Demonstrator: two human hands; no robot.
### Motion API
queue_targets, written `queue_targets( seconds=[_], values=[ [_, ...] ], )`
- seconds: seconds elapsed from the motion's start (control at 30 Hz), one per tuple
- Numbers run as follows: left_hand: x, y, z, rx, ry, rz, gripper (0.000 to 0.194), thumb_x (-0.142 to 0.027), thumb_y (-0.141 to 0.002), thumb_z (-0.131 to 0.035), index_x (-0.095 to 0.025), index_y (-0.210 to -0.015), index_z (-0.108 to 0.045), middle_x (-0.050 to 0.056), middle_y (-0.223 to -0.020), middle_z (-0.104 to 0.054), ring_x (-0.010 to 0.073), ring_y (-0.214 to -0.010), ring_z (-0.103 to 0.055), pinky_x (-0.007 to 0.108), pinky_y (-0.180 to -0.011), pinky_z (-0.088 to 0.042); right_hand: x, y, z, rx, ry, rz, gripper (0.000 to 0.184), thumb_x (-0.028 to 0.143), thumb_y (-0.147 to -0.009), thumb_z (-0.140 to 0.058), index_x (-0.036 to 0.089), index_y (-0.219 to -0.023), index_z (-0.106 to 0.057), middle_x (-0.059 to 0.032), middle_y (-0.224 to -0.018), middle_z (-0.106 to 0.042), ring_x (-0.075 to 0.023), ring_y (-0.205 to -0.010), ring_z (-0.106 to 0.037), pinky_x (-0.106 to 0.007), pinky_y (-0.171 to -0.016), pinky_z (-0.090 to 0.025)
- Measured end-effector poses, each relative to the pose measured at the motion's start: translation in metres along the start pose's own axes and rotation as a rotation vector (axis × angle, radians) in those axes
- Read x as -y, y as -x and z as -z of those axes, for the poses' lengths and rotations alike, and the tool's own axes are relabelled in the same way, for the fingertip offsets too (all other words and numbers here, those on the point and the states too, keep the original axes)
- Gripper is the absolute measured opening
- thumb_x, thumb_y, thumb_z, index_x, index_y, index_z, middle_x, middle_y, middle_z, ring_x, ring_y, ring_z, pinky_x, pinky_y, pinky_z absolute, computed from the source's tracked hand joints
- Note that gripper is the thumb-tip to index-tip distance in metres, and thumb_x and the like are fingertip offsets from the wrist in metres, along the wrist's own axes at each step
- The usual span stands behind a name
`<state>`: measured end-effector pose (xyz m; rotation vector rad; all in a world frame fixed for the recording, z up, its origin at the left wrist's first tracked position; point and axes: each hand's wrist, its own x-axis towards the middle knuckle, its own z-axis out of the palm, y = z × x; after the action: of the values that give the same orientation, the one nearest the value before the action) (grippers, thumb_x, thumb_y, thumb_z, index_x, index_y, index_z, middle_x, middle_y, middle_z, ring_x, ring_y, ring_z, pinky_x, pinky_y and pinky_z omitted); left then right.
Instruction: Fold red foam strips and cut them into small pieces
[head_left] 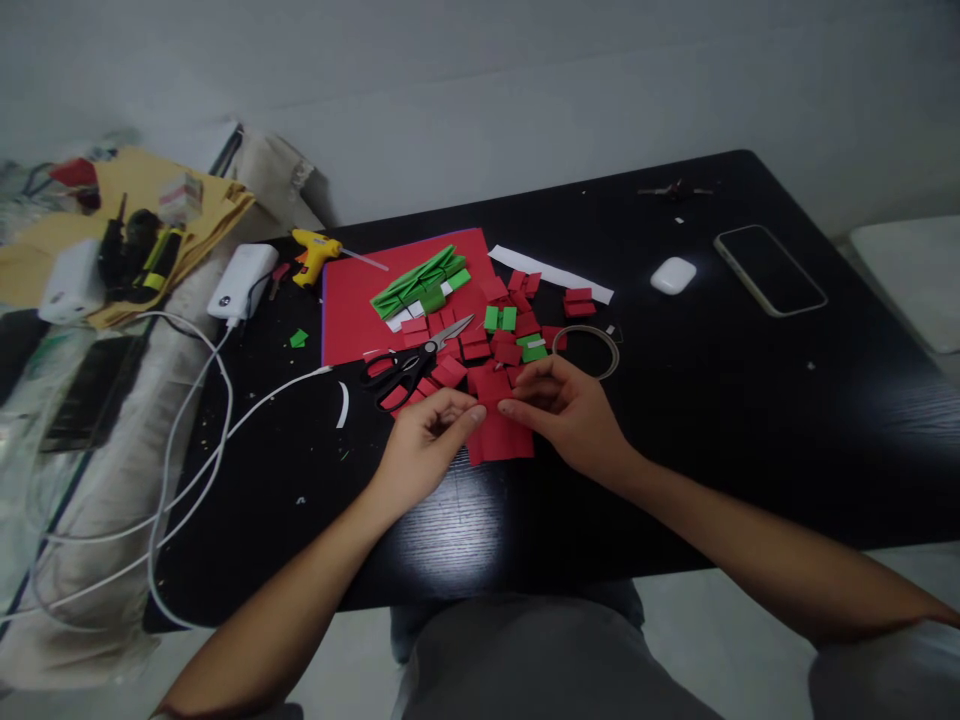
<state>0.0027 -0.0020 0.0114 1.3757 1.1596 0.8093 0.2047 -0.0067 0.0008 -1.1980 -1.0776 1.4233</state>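
Observation:
A folded piece of red paper (501,432) is held between both hands over the front part of the black table. My left hand (427,440) pinches its left edge between thumb and fingers. On the opposite edge, my right hand (574,410) grips it with thumb and index finger. Just beyond the hands lie several small folded red paper pieces (474,347) and a few green ones (500,319). Black-handled scissors (416,362) rest with open blades on top of the red pieces, left of the held paper.
A red sheet (349,305) carries folded green paper strips (420,280). Behind it sits a yellow glue gun (313,255). A roll of tape (616,355), white earbud case (673,275) and phone (770,268) lie rightward. White cables (225,440) and a power bank (244,280) occupy the left.

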Motion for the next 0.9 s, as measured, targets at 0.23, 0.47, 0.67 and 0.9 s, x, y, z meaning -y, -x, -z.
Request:
queue_targets(
  seconds=[0.23, 0.47, 0.67, 0.9],
  values=[
    [0.0017, -0.0009, -0.0002, -0.033, 0.007, 0.023, 0.026, -0.042, -0.089, -0.072, -0.016, -0.085, -0.07, -0.003, -0.064, -0.053, 0.0106, -0.058, -0.044, 0.023, -0.055, -0.035, 0.0007, -0.0021, -0.0005, 0.105, -0.159, -0.259, 0.036, 0.049, -0.078, -0.086, 0.022, -0.094, -0.069, 0.0011, -0.081, -0.072, -0.0156, -0.074, -0.069, -0.03, -0.072, -0.056],
    [-0.0005, 0.0, -0.0015, -0.01, -0.008, 0.01, 0.029, -0.043, -0.089, -0.071, -0.015, -0.084, -0.068, -0.005, -0.061, -0.048, 0.0093, -0.055, -0.039, 0.022, -0.052, -0.032, 0.0028, -0.0014, 0.0008, 0.15, 0.099, -0.109, 0.029, 0.049, -0.08, -0.082, 0.02, -0.082, -0.079, -0.001, -0.084, -0.077, -0.0171, -0.079, -0.067, -0.031, -0.078, -0.052],
    [0.0026, 0.0001, -0.0022, -0.038, -0.046, -0.027, 0.023, -0.038, -0.092, -0.068, -0.015, -0.087, -0.07, -0.003, -0.064, -0.054, 0.0101, -0.057, -0.045, 0.023, -0.055, -0.037, 0.0013, -0.0017, 0.0022, 0.171, 0.146, -0.062, 0.027, 0.048, -0.084, -0.078, 0.021, -0.083, -0.079, -0.0019, -0.082, -0.077, -0.0177, -0.077, -0.067, -0.032, -0.076, -0.052],
    [0.0086, 0.0013, -0.0011, -0.047, -0.104, -0.072, 0.024, -0.039, -0.094, -0.068, -0.016, -0.089, -0.072, -0.003, -0.065, -0.056, 0.0103, -0.059, -0.047, 0.022, -0.056, -0.039, -0.0034, -0.0026, 0.0014, 0.144, 0.13, -0.054, 0.029, 0.048, -0.081, -0.081, 0.019, -0.086, -0.077, -0.0019, -0.083, -0.075, -0.0169, -0.075, -0.066, -0.031, -0.074, -0.051]
  ],
)
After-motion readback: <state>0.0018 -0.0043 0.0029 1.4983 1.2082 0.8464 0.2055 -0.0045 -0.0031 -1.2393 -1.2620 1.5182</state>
